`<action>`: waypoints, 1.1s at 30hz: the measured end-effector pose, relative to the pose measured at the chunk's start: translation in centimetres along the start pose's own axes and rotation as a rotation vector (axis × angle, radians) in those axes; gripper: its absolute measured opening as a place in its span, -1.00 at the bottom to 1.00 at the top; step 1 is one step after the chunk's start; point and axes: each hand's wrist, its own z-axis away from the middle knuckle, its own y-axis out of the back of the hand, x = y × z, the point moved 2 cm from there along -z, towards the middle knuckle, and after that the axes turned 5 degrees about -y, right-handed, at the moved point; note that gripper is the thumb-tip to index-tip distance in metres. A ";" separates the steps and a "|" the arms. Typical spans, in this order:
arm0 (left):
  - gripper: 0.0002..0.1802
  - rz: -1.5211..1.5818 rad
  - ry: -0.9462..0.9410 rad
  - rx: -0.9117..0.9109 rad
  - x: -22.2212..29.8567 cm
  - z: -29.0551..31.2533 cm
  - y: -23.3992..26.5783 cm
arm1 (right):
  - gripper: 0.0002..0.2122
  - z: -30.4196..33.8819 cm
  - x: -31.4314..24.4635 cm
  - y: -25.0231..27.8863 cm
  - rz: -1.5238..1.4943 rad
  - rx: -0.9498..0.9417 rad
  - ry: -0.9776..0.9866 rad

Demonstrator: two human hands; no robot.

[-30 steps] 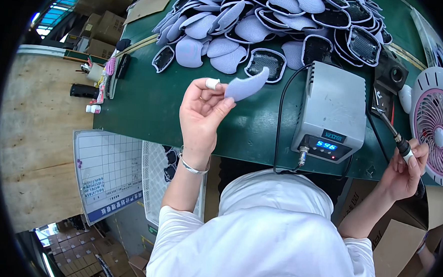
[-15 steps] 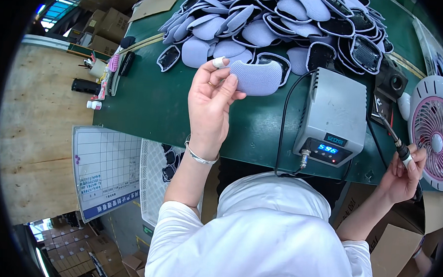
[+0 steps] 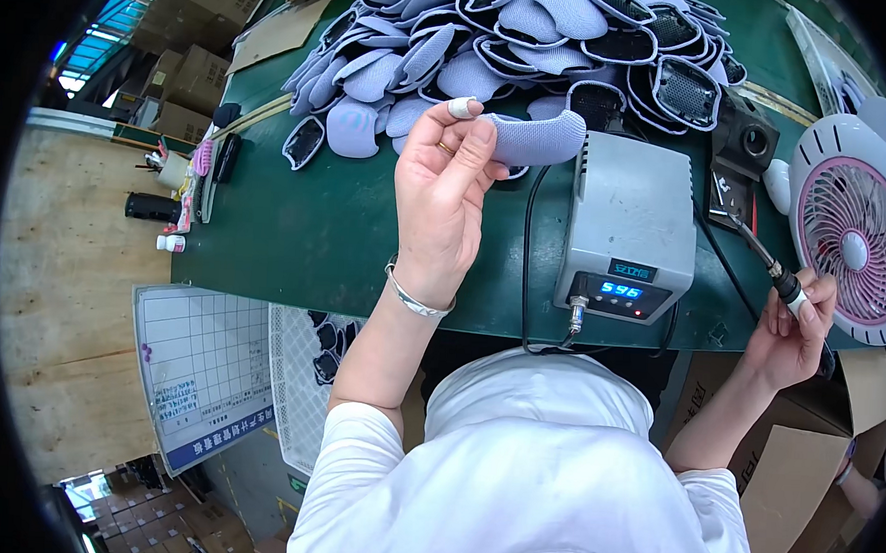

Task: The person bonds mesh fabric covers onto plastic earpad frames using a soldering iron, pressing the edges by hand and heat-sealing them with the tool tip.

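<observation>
My left hand (image 3: 446,182) is closed, pinching one end of a lilac mesh-covered curved pad (image 3: 540,139) between thumb and fingers, up above the green table. White wrap covers the tip of one finger. In my right hand (image 3: 793,335) is a soldering iron (image 3: 776,269), gripped by its handle, its metal tip pointing up and left towards the iron stand (image 3: 740,152). Whether the tip touches the stand I cannot tell. Beyond my left hand lies a big heap of similar pads (image 3: 474,73), some showing dark inner sides.
A grey soldering station (image 3: 631,216) with a lit display stands on the green table (image 3: 365,242), its cable running beside it. At right is a white and pink fan (image 3: 854,238). Below it sits an open cardboard box (image 3: 797,495). A whiteboard (image 3: 208,364) and white basket (image 3: 291,399) are lower left.
The view has shifted, moving the table things left in the picture. My left hand has moved right over the table, and the pad has tilted. The right hand keeps its hold on the soldering iron.
</observation>
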 end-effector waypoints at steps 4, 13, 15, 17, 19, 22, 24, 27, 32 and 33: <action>-0.71 -0.027 -0.068 0.005 -0.8 -0.5 -0.1 | -0.90 0.0 0.0 0.1 0.011 0.000 0.007; -0.52 -0.496 -0.475 -0.193 0.0 2.2 1.6 | -0.90 0.7 -0.4 0.3 0.029 0.006 -0.013; -0.54 -0.858 -0.635 -0.241 1.5 3.5 3.6 | -0.89 0.4 -0.2 0.3 0.017 0.003 -0.006; -0.55 -0.968 -0.491 -0.275 2.6 5.0 5.5 | -0.89 0.2 1.0 0.0 -0.011 -0.004 -0.027; -0.57 -1.115 -0.189 -0.365 3.0 6.0 6.5 | -0.89 0.0 0.8 0.0 -0.018 0.008 -0.038; -0.58 -1.175 -0.056 -0.388 3.2 5.8 6.1 | -0.88 -0.2 0.9 -0.1 -0.018 -0.005 -0.036; -0.59 -1.165 -0.095 -0.364 3.4 4.6 4.8 | -0.88 -0.4 0.8 -0.3 -0.011 -0.032 -0.019; -0.60 -1.323 -0.422 -0.432 2.2 1.5 3.9 | -0.88 -0.3 0.5 -0.6 0.000 -0.057 -0.007; -0.60 -1.378 -0.497 -0.604 0.7 -1.7 3.1 | -0.88 0.1 0.3 -0.9 0.012 -0.068 -0.010; -0.59 -1.341 -0.482 -0.550 0.6 -1.9 3.0 | -0.88 0.3 0.1 -0.9 0.019 -0.059 -0.012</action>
